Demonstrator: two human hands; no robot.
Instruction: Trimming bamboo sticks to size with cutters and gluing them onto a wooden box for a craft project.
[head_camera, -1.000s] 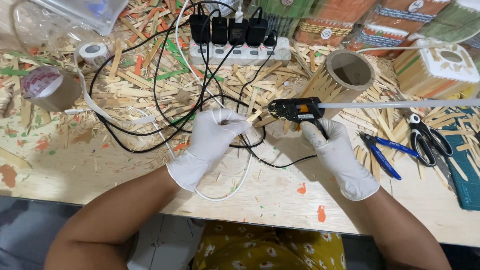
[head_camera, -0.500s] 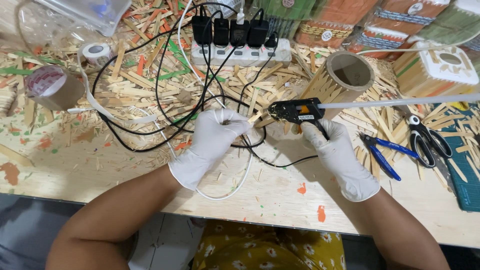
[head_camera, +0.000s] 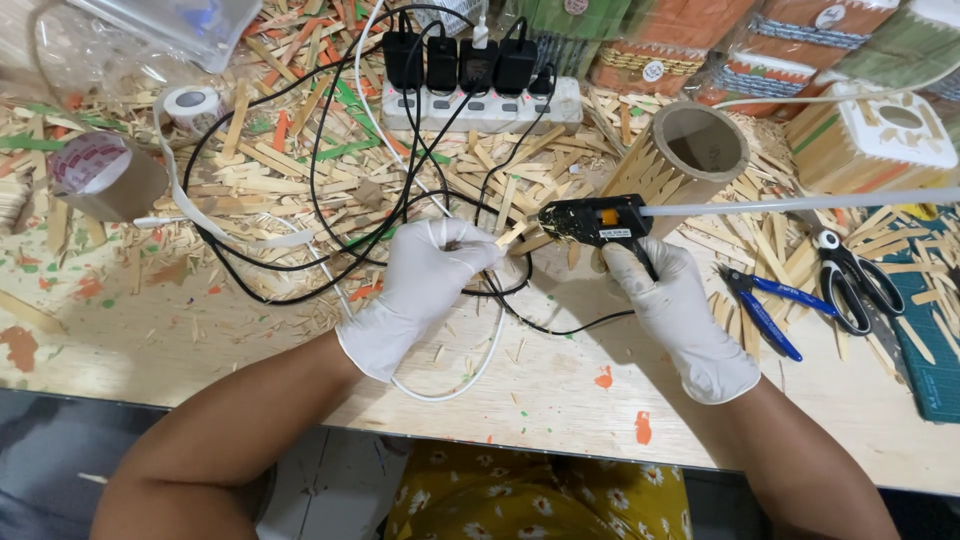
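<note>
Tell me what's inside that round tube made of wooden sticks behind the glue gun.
The tube lies on its side, open end toward the camera. Only its bare brown inner wall shows; nothing visible inside. Its far end is hidden.

Pale wooden worktable (head_camera: 200, 330), flecked with orange and green paint, littered with wood splinters. Beyond its near edge, dark grey floor (head_camera: 60, 450). Along the far side, a white power strip (head_camera: 480, 103) and stacked green and orange boxes (head_camera: 690, 50), evenly lit.

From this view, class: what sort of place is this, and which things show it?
Probably a craft workbench: a black glue gun in the gloved right hand, wooden sticks strewn across the table, and scissors.
</note>
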